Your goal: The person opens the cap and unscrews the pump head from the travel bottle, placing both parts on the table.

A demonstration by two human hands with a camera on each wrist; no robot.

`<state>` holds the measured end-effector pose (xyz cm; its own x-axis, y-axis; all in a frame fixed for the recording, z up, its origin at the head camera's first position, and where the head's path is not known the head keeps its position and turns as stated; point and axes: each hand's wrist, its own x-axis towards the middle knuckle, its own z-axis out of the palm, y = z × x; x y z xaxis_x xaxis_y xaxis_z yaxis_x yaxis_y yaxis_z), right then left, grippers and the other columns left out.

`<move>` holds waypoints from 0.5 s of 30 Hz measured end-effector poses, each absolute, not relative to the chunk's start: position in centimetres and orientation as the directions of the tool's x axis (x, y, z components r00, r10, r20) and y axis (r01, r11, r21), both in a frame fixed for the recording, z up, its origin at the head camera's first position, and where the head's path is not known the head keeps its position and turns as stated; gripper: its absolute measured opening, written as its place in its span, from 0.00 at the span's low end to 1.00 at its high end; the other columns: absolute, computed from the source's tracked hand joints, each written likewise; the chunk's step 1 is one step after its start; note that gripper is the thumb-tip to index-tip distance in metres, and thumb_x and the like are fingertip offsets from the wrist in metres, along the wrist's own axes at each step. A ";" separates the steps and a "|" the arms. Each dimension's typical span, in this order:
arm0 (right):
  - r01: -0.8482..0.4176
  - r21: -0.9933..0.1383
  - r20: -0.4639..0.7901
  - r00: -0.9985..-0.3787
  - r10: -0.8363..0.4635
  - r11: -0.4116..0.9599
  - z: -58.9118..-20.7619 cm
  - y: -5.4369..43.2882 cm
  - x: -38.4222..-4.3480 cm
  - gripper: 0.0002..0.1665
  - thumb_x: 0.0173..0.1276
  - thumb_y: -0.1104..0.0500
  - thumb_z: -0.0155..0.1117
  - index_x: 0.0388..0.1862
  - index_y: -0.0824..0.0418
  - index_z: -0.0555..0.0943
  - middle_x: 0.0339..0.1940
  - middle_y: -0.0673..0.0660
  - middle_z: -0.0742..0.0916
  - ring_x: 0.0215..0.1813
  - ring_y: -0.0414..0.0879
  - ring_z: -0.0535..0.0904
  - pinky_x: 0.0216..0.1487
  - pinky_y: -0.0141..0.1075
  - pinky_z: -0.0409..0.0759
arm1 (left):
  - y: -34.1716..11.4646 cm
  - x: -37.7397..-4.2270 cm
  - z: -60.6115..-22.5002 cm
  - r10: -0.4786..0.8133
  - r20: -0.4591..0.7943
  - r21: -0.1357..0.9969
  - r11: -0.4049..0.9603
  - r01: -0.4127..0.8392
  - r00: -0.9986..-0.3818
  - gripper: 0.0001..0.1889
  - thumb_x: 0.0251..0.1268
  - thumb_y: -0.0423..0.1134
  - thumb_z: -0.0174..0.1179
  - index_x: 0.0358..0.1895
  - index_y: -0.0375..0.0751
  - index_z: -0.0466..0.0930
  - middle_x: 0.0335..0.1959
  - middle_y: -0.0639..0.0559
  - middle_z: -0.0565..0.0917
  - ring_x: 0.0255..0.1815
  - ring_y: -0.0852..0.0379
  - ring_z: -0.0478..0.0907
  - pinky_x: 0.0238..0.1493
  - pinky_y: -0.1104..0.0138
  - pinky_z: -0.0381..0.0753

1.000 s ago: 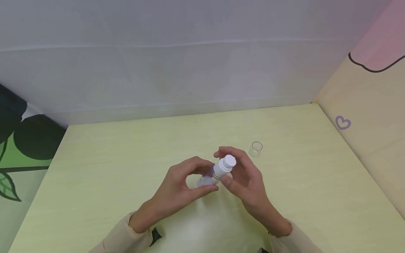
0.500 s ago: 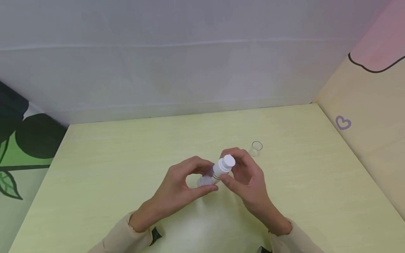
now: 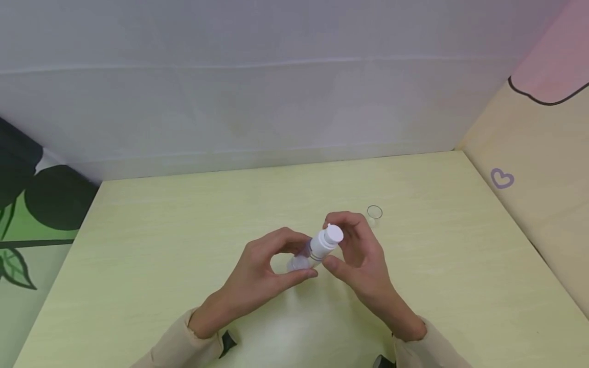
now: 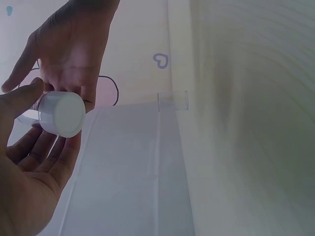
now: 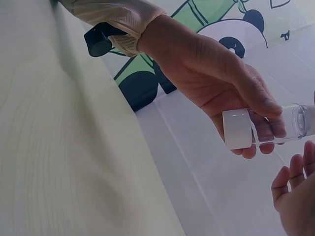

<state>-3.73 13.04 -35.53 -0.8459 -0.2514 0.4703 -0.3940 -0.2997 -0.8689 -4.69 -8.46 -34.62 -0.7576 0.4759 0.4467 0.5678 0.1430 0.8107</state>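
A small clear pump bottle (image 3: 303, 259) with a white base and a white pump head (image 3: 333, 234) is held tilted over the table. My left hand (image 3: 259, 268) grips its clear body between thumb and fingers, the white base (image 4: 68, 115) facing the left wrist camera. My right hand (image 3: 361, 260) is curled about the white pump head, thumb tip right at the collar and index finger at the far side. In the right wrist view the other fingers of that hand (image 5: 302, 201) stand off below the bottle, and the pump end runs out of frame.
A clear cap-like cup (image 3: 375, 213) stands on the pale table (image 3: 184, 245), just beyond my right hand. A grey-white wall (image 3: 276, 112) rises along the back edge. A side panel with a purple heart (image 3: 501, 179) borders the right, painted dark and green shapes (image 3: 62, 199) the left.
The right fingers close nearer the pump head, then loosen slightly and lift. A small nozzle tip shows at the pump head's top edge now. The left hand and the bottle stay nearly still.
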 end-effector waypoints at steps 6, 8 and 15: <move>-0.372 -0.878 0.446 -0.865 -0.232 -0.301 -35.7 12.9 -3.8 0.25 0.69 0.68 0.71 0.59 0.57 0.71 0.56 0.49 0.77 0.57 0.42 0.73 0.66 0.28 0.75 | -8.5 -4.7 -34.7 0.478 0.447 0.804 0.156 0.574 -0.756 0.21 0.59 0.35 0.78 0.54 0.47 0.82 0.47 0.55 0.89 0.47 0.61 0.85 0.53 0.64 0.90; -0.376 -0.877 0.449 -0.863 -0.234 -0.298 -35.7 12.9 -3.9 0.24 0.69 0.69 0.71 0.58 0.57 0.72 0.55 0.48 0.77 0.57 0.42 0.73 0.65 0.28 0.76 | -8.6 -4.7 -34.7 0.479 0.443 0.802 0.165 0.573 -0.758 0.21 0.59 0.35 0.78 0.54 0.47 0.82 0.47 0.55 0.89 0.46 0.61 0.85 0.53 0.64 0.90; -0.391 -0.872 0.463 -0.854 -0.239 -0.293 -35.9 13.0 -3.9 0.24 0.69 0.73 0.67 0.59 0.59 0.72 0.56 0.49 0.78 0.56 0.41 0.74 0.64 0.28 0.77 | -8.7 -4.8 -34.7 0.481 0.435 0.802 0.177 0.570 -0.761 0.21 0.59 0.36 0.78 0.54 0.48 0.82 0.47 0.57 0.88 0.46 0.61 0.85 0.53 0.64 0.90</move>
